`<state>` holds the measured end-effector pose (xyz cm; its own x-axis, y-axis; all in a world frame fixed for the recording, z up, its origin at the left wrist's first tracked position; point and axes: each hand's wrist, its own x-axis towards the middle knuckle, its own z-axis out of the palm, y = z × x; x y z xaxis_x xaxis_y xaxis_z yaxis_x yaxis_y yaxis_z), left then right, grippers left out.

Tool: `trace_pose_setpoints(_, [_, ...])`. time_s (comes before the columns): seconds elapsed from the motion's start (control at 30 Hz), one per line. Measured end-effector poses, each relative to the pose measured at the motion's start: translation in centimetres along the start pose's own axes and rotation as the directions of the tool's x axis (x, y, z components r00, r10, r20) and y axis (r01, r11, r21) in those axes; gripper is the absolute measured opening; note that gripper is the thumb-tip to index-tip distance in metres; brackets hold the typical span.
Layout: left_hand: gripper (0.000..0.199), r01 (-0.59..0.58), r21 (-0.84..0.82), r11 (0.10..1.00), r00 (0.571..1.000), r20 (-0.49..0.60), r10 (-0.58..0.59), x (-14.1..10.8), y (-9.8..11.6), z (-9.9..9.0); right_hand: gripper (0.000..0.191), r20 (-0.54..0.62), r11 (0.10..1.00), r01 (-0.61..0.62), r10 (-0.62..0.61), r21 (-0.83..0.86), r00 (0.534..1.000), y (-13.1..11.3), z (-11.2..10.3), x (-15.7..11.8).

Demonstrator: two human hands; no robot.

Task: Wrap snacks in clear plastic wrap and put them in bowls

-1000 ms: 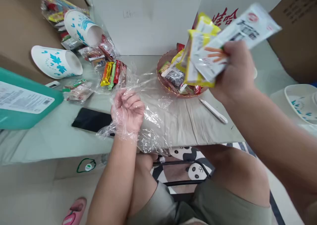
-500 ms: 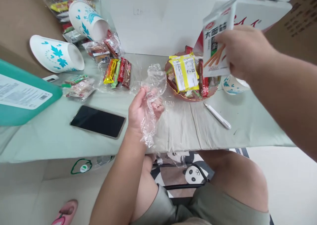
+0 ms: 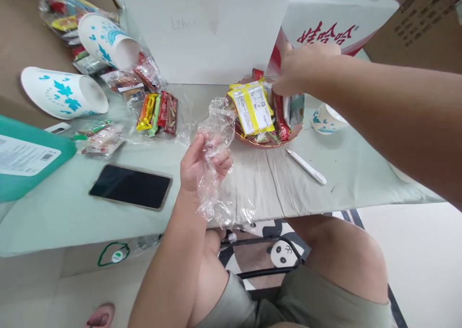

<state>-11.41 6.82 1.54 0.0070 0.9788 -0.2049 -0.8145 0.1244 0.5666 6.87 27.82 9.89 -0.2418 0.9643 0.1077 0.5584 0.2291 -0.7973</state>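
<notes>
My left hand (image 3: 205,162) is closed around a crumpled clear plastic bag (image 3: 207,188), held just above the front part of the table. My right hand (image 3: 306,70) reaches over the right side of a pink bowl (image 3: 265,144) with a gold rim. Its fingers point down among the snacks and are partly hidden and blurred, so whether they grip anything does not show. In the bowl lie a yellow-and-white snack packet (image 3: 252,107), a red wrapped bar (image 3: 281,121) and several other packets.
Left of the bowl are wrapped bars (image 3: 158,114), a phone (image 3: 130,186), paper cups (image 3: 65,93) and a green jug (image 3: 32,159). To its right are a white pen-like cutter (image 3: 306,166) and another paper cup (image 3: 327,119). White boxes (image 3: 202,34) stand behind.
My right hand has moved down and left to the bowl, and the white snack packet it held up is no longer plainly visible in it. My left hand keeps hold of the plastic bag.
</notes>
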Motion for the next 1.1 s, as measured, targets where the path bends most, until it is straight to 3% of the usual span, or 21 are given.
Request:
trace_pose_setpoints(0.1, [0.027,0.005,-0.018,1.0,1.0,0.001,-0.005,-0.2,0.3,-0.2,0.058,-0.115,0.936,-0.159,0.129,-0.315,0.985,-1.0,0.4,-0.5])
trace_pose_setpoints(0.17, [0.025,0.019,-0.062,0.998,1.0,0.0,-0.019,-0.4,0.5,-0.2,0.048,-0.145,0.872,-0.201,0.151,-0.447,0.978,-2.1,0.3,-1.6])
trace_pose_setpoints(0.23, [0.022,0.036,-0.095,0.995,0.999,0.004,-0.036,-0.6,0.8,-0.3,0.034,-0.142,0.829,-0.189,0.133,-0.527,0.981,-3.0,0.0,-3.4])
trace_pose_setpoints(0.3, [0.02,0.073,-0.088,0.993,0.997,0.03,-0.07,-1.0,1.0,-0.5,0.014,-0.093,0.828,-0.082,0.037,-0.555,0.995,-3.6,-0.2,-6.1])
trace_pose_setpoints(0.37, [0.019,0.157,-0.053,0.986,0.983,0.106,-0.15,-1.4,1.2,-0.8,0.03,0.01,0.863,0.152,-0.168,-0.483,0.986,-3.4,-0.1,-9.9])
trace_pose_setpoints(0.43, [0.023,0.267,-0.017,0.964,0.94,0.228,-0.256,-2.0,1.2,-1.1,0.044,0.066,0.917,0.342,-0.336,-0.206,0.94,-2.3,0.5,-14.2])
trace_pose_setpoints(0.5, [0.028,0.373,0.023,0.928,0.865,0.352,-0.357,-2.6,1.0,-1.2,0.059,0.127,0.923,0.37,-0.382,0.106,0.915,-0.8,1.7,-18.2])
trace_pose_setpoints(0.6, [0.027,0.458,0.081,0.885,0.779,0.443,-0.444,-3.0,0.5,-0.9,0.071,0.092,0.893,0.187,-0.245,0.41,0.965,1.5,3.7,-22.4])
trace_pose_setpoints(0.67, [0.025,0.461,0.133,0.877,0.768,0.435,-0.47,-2.8,0.0,-0.6,0.049,0.094,0.847,-0.006,-0.052,0.532,0.994,2.8,4.3,-23.8])
trace_pose_setpoints(0.73, [0.028,0.427,0.187,0.885,0.814,0.346,-0.466,-2.1,-0.4,-0.5,0.018,0.109,0.786,-0.167,0.127,0.595,0.986,4.2,4.2,-24.5])
trace_pose_setpoints(0.8, [0.039,0.367,0.224,0.903,0.898,0.167,-0.406,-1.3,-0.6,-0.6,0.016,0.073,0.729,-0.243,0.257,0.64,0.964,5.6,3.5,-24.9])
trace_pose_setpoints(0.87, [0.059,0.312,0.276,0.909,0.945,0.007,-0.326,-0.8,-0.7,-0.8,0.019,-0.01,0.674,-0.253,0.36,0.694,0.933,7.0,2.5,-25.1])
trace_pose_setpoints(0.93, [0.076,0.276,0.347,0.896,0.958,-0.024,-0.286,-0.8,-0.7,-1.1,0.02,-0.073,0.639,-0.253,0.438,0.727,0.896,8.3,1.6,-25.1])
trace_pose_setpoints(1.03, [0.088,0.278,0.487,0.828,0.944,0.02,-0.329,-1.1,-1.3,-1.4,0.022,-0.135,0.638,-0.241,0.481,0.731,0.866,10.0,0.9,-25.1])
trace_pose_setpoints(1.1, [0.078,0.301,0.592,0.748,0.94,-0.052,-0.337,-1.2,-2.0,-1.5,0.021,-0.149,0.683,-0.238,0.457,0.691,0.877,10.9,0.5,-25.0])
